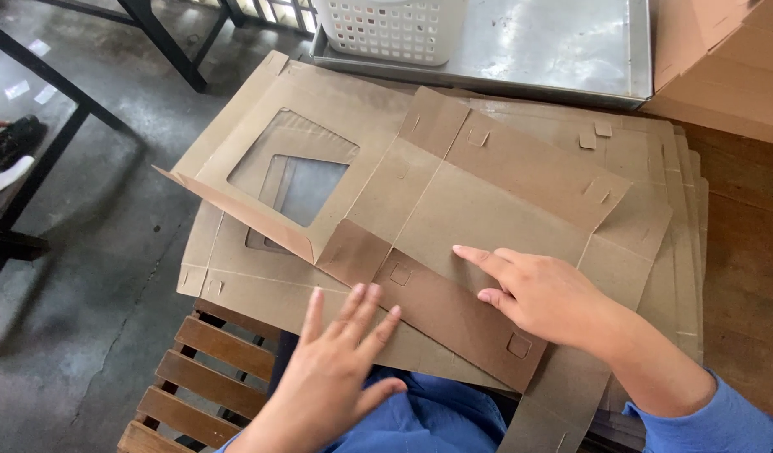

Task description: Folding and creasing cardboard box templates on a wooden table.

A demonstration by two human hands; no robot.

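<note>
Both hands, left hand [332, 369] and right hand [542, 294], flat on brown cardboard box blank [453, 210]

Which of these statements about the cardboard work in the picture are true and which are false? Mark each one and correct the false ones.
1. The right hand presses flat on the top cardboard sheet. True.
2. The top sheet has a round window cut in it. False: the window cutout is roughly rectangular.
3. The left hand grips a pair of scissors. False: it is open, fingers spread at the sheet's near flap, holding nothing.
4. A white plastic basket stands on a metal tray behind the stack. True.
5. The sheet lies on a stack of similar sheets. True.
</note>
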